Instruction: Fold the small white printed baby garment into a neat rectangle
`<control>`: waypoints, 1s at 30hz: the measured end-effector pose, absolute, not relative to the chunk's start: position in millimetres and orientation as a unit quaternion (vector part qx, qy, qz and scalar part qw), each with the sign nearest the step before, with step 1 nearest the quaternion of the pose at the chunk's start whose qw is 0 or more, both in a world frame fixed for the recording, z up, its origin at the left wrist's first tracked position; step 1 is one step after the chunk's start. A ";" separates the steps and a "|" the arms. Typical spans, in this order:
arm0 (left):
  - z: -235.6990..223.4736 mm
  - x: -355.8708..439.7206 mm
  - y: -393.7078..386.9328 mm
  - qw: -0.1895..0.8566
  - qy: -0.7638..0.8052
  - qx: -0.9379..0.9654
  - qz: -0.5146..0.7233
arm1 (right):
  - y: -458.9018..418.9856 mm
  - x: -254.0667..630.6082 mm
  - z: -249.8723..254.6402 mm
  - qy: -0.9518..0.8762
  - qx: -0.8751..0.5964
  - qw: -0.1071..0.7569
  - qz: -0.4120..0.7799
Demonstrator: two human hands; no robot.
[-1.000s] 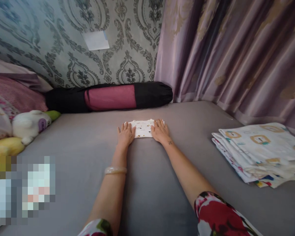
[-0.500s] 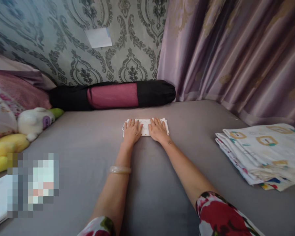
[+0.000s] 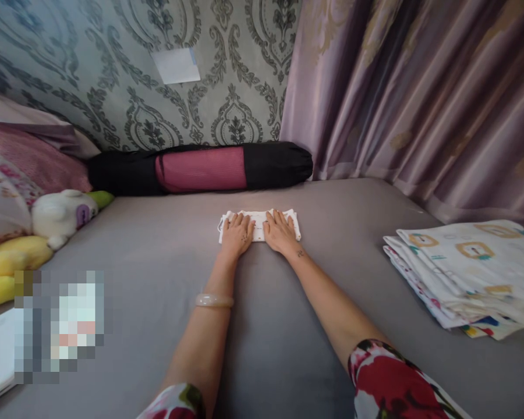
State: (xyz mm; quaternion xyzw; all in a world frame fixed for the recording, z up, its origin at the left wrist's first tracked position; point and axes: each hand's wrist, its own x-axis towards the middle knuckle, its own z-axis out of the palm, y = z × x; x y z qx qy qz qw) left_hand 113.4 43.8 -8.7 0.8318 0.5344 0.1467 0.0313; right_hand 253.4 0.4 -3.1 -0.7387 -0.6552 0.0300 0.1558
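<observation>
A small white folded cloth (image 3: 258, 231) with tiny dark marks lies on the grey bed sheet (image 3: 157, 244). My left hand (image 3: 238, 234) rests flat on its left part, fingers stretched away from me. On the right part my right hand (image 3: 281, 230) presses down, palm low and fingers spread. A strip of the cloth shows between the two hands, and its far edge and right corner stick out past the fingers. What lies under the palms is hidden.
A stack of folded printed cloths (image 3: 467, 273) sits at the right. A black and pink rolled bag (image 3: 201, 169) lies along the wall. Plush toys (image 3: 61, 215) and a white object (image 3: 0, 355) beside a blurred patch are at the left. Curtains (image 3: 353, 87) hang at the right.
My left hand has slid slightly to the right on the cloth, uncovering a bit more of its left end. The right hand stays nearly in place.
</observation>
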 end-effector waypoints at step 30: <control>-15.8 9.6 16.4 -0.027 0.509 0.850 0.137 | 7.4 215.7 -12.0 -0.710 -0.687 0.157 0.015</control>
